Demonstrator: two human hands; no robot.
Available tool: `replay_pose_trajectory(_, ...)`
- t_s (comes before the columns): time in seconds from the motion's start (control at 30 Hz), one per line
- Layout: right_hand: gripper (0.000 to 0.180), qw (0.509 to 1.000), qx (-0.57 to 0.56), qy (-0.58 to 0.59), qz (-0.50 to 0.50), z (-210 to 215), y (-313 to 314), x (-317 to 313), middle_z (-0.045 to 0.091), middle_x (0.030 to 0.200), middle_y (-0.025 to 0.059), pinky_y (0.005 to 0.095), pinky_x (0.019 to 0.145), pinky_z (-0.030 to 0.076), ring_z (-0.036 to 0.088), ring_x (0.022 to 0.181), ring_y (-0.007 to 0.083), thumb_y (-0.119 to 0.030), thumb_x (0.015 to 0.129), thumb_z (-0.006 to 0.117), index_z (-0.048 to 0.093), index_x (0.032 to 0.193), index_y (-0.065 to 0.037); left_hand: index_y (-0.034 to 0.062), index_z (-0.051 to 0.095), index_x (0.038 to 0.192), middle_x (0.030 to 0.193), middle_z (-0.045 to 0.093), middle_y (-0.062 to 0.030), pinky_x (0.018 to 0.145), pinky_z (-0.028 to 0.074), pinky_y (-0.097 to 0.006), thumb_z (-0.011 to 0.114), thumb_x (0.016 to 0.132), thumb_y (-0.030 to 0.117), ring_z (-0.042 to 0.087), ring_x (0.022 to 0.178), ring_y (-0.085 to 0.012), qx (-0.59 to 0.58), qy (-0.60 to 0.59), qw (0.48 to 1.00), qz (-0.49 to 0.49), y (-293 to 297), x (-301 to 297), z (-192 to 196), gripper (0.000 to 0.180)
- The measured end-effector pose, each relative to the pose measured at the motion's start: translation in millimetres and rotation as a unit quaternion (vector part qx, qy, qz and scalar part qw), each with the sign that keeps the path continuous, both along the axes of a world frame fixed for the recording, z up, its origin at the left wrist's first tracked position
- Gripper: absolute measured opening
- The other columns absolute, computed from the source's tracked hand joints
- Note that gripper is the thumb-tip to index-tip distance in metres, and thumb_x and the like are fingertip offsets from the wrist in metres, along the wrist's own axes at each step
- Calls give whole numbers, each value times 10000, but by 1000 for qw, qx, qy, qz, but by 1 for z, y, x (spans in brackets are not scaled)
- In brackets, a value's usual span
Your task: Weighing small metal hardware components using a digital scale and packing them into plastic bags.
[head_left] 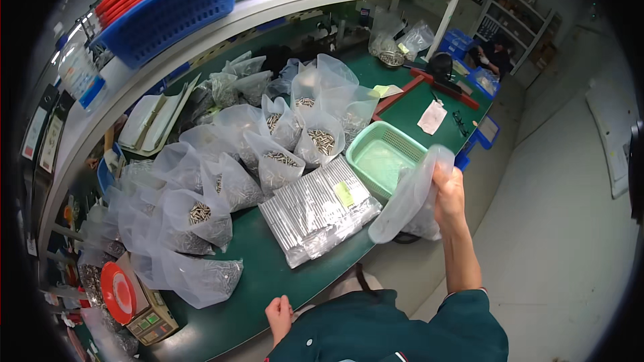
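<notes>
My right hand [448,191] is raised beyond the table's front edge at the right, closed around the upper rim of a translucent plastic bag [402,209]. The bag hangs down past the table edge; whether anything lies in its lower part I cannot tell. Beside it on the table is a light green plastic basket [359,167]. A flat plastic-wrapped bundle of silvery rods [315,208] with a yellow-green label lies to the basket's left. My left hand [279,315] is curled into a loose fist by the front edge, with nothing visible in it.
Several open bags of small metal pins [320,142] crowd the green table [268,281]. A scale with a red pan [119,293] stands front left. A shelf [308,0] overhead carries a blue basket [174,17]. Another person [495,53] sits at the far right.
</notes>
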State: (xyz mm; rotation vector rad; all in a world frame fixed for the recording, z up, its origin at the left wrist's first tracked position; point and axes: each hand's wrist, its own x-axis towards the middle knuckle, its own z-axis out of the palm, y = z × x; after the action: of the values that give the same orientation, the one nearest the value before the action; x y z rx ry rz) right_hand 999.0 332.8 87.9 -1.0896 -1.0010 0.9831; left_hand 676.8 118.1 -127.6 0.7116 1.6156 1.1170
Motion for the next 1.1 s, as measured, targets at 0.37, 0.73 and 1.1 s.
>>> replay_pose_trajectory(0.37, 320, 993, -102, -11, 52, -171, 166, 118, 474, 608, -62, 214, 520, 312, 392, 549, 48, -339, 848, 562, 553, 652, -85, 29, 430, 604, 522, 440, 2, 435, 300, -218, 498, 892, 167, 380, 469, -53, -39, 83, 995, 46, 72, 108, 52, 326)
replay_pose_trajectory(0.73, 594, 923, -73, -371, -71, -158, 123, 154, 540, 1074, 154, 377, 844, 401, 515, 996, 261, -369, 731, 674, 488, 1107, 52, 27, 446, 616, 523, 436, 8, 425, 282, -222, 506, 891, 193, 368, 463, -53, -26, 93, 994, 58, 112, 134, 46, 327)
replay_pose_trajectory(1.1, 457, 882, -460, 38, 92, -211, 55, 198, 558, 1057, 166, 394, 753, 516, 597, 899, 256, -145, 772, 569, 419, 1174, 13, 35, 437, 608, 523, 441, 4, 417, 293, -219, 503, 892, 200, 384, 456, -56, -13, 77, 997, 9, 125, 142, 26, 335)
